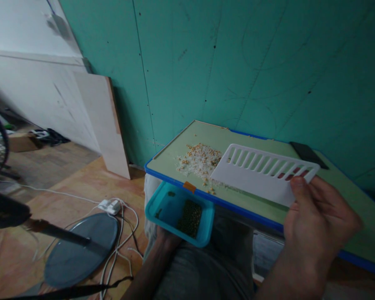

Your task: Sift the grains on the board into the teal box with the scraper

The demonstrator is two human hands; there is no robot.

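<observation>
Slotted white plastic panel (262, 173) lies tilted on the green bench (356, 208), its lower left corner down beside the heap of mixed grains (200, 160), its right end raised in our right hand (315, 227), fingers (298, 187) pinching that end. Our left hand (167, 239) cups the blue tray (179, 212) from below, just under the bench's blue edge; its fingers are hidden, so we cannot tell their grip. We judge grains could spill past the tray onto the floor if the panel pushes too wide. Its long axis runs left to right, slots along the far edge, pointing toward the heap.
</observation>
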